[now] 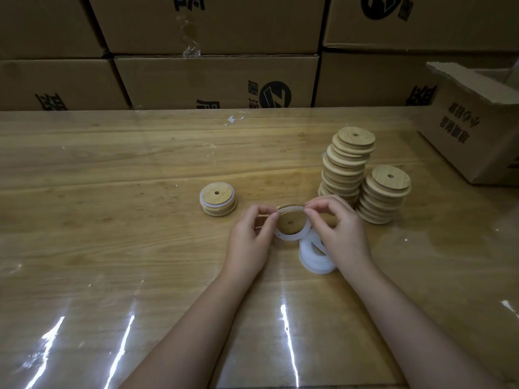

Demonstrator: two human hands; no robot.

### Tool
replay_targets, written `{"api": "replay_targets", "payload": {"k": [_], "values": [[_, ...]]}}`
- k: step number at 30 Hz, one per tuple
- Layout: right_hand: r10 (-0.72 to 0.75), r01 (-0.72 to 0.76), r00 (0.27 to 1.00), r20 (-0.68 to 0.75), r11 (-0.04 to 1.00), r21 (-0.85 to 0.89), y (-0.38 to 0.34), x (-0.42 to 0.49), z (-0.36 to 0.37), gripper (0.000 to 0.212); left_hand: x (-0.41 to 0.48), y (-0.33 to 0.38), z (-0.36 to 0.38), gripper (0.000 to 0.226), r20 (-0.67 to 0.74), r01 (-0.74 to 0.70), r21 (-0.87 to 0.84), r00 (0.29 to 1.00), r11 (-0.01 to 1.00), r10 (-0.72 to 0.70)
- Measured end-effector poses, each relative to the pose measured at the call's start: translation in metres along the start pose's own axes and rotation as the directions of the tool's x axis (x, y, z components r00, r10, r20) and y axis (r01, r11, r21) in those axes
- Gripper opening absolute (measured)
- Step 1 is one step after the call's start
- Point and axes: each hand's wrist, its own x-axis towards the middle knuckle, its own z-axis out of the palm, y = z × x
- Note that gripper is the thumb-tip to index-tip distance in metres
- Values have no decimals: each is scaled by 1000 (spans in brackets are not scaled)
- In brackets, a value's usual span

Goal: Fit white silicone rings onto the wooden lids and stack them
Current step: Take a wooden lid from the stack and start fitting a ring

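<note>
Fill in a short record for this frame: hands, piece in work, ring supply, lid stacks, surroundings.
left hand: pinches the white ring at its upper left
right hand: pinches the same ring at its upper right
piece in work: lid inside the ring, between both hands
ring supply: pile of rings partly under the right hand
done stack: left of the hands, ring around its top lid
lid stacks: tall stack and short stack, right of the hands
surroundings: open box at far right
</note>
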Motion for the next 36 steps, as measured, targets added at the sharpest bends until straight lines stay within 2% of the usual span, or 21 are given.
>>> {"api": "replay_targets", "payload": {"k": [6, 18, 31, 36], "values": [[6, -6, 1000, 5, 1000, -26, 0, 1, 1, 5, 0, -2, 0, 20, -18, -29, 64, 999, 998, 30], [16, -15, 1000, 15, 999, -50, 0, 2, 0, 4, 2, -1, 0, 22, -30, -2, 74, 1000, 997, 4], [53, -49, 996, 78, 997, -59, 0, 6, -5, 4, 9, -5, -4, 15, -4, 154, -7, 988, 988, -154], [42, -36, 995, 93, 997, -65, 2, 8, -4, 5, 13, -5, -12, 16, 47, 145, 13, 988, 989, -145]]}}
